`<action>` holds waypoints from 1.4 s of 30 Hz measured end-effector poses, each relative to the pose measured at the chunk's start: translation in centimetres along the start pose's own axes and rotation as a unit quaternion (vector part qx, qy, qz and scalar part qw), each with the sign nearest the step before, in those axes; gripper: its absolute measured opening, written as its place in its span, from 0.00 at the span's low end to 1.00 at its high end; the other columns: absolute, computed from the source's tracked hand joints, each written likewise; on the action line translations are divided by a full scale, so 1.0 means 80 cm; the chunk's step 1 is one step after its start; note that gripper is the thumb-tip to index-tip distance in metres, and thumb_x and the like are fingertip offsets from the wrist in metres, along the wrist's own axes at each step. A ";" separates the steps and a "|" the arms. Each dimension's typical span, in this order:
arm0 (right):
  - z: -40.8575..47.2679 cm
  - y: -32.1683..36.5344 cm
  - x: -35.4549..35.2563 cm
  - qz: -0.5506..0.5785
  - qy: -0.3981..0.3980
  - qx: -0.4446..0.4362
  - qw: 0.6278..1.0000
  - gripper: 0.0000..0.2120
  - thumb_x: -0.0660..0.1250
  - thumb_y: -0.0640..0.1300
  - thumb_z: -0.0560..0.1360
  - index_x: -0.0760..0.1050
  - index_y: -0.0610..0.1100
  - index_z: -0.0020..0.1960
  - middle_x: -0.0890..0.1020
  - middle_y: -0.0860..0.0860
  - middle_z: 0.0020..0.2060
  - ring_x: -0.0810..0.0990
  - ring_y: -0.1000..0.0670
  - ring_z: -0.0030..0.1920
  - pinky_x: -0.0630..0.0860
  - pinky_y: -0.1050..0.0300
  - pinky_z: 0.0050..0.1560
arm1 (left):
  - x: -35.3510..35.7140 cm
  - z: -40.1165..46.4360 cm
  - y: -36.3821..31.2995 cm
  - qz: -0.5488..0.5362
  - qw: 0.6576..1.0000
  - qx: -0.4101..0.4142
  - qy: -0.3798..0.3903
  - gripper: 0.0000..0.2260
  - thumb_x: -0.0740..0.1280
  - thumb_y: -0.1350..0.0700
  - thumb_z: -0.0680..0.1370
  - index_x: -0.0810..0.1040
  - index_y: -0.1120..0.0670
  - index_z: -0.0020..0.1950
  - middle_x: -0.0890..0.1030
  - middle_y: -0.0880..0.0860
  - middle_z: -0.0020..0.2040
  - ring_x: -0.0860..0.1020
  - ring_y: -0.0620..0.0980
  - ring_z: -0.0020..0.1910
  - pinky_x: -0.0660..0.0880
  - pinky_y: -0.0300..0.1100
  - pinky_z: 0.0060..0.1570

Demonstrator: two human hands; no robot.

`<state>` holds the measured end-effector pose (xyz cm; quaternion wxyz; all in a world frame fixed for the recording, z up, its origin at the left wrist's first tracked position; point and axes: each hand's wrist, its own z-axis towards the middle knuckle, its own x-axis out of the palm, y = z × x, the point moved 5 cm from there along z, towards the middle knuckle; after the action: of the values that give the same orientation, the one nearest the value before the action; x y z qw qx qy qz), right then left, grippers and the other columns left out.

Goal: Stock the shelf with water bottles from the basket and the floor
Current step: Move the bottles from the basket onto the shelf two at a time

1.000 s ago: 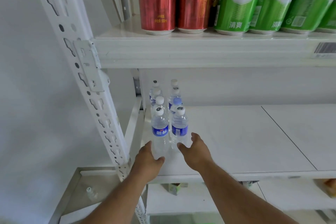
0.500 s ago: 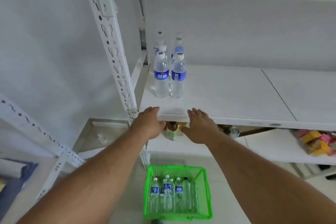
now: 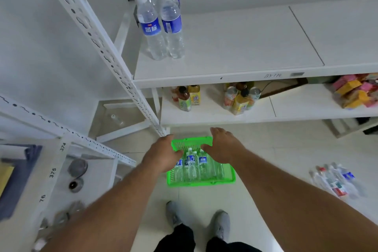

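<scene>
Green plastic marks the basket (image 3: pixel 201 182) on the floor, with water bottles (image 3: pixel 191 166) upright inside. Left hand (image 3: pixel 162 154) and right hand (image 3: pixel 224 147) are held above it, fingers loose and empty. One bottle per hand is best gripped by the neck, then lifted straight up to the shelf (image 3: pixel 245 47).

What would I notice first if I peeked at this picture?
The bright green basket on the floor, with water bottles standing in it. The left hand and right hand, both open, reach down over it. Up on the white shelf, more blue-labelled bottles stand in the left corner.
</scene>
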<state>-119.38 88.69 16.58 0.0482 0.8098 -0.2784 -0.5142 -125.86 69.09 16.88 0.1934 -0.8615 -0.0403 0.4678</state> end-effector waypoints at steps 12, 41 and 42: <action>0.028 0.020 0.098 0.129 0.069 0.149 0.978 0.37 0.63 0.61 0.77 0.56 0.43 0.78 0.68 0.44 0.74 0.71 0.45 0.69 0.68 0.58 0.60 | 0.050 0.039 0.129 -0.086 0.990 -0.073 0.084 0.34 0.69 0.44 0.75 0.62 0.53 0.77 0.69 0.56 0.73 0.70 0.55 0.70 0.67 0.44 0.65; 0.383 -0.162 0.561 0.187 0.154 0.223 0.944 0.35 0.68 0.62 0.73 0.67 0.45 0.73 0.77 0.45 0.65 0.80 0.44 0.55 0.76 0.52 0.55 | 0.480 0.343 0.301 -0.208 0.943 -0.255 0.051 0.22 0.70 0.51 0.72 0.74 0.57 0.64 0.80 0.56 0.59 0.81 0.56 0.52 0.72 0.37 0.42; 0.397 -0.171 0.580 0.184 0.155 0.219 0.946 0.36 0.67 0.63 0.73 0.67 0.45 0.74 0.78 0.45 0.65 0.80 0.43 0.56 0.77 0.51 0.57 | 0.497 0.357 0.305 -0.208 0.942 -0.259 0.046 0.21 0.71 0.52 0.73 0.74 0.57 0.64 0.80 0.56 0.59 0.81 0.56 0.53 0.72 0.37 0.43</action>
<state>-126.50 83.57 -40.59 0.0060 0.8050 -0.5171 -0.2906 -129.85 64.99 -37.49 0.0586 -0.8746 -0.3294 0.3509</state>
